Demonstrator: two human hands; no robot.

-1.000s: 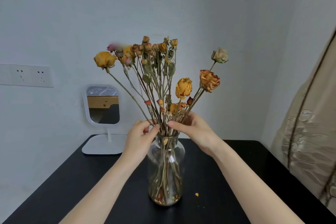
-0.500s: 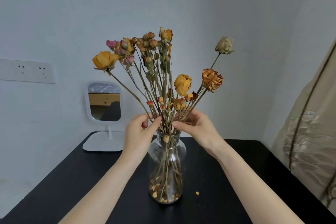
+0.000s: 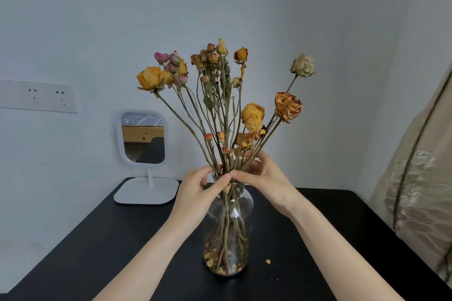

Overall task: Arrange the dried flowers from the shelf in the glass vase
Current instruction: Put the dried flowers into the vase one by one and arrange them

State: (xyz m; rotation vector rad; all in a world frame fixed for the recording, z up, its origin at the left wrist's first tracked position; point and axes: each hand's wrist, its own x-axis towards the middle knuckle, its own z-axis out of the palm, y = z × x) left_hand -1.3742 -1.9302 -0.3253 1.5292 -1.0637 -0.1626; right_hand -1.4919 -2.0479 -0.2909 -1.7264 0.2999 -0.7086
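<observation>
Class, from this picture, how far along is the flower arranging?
Done: the dried flowers stand in the glass vase. In hand: the left hand and right hand pinch them at its neck. Left: likely only fanning them out; the shelf is out of view, so more may wait.

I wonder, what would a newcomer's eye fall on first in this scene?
The dried flowers, yellow, orange and pink, fan out of a glass vase at the middle of the black table. The left hand and right hand pinch the stems at the vase's mouth. A white mirror stands behind, to the left.
</observation>
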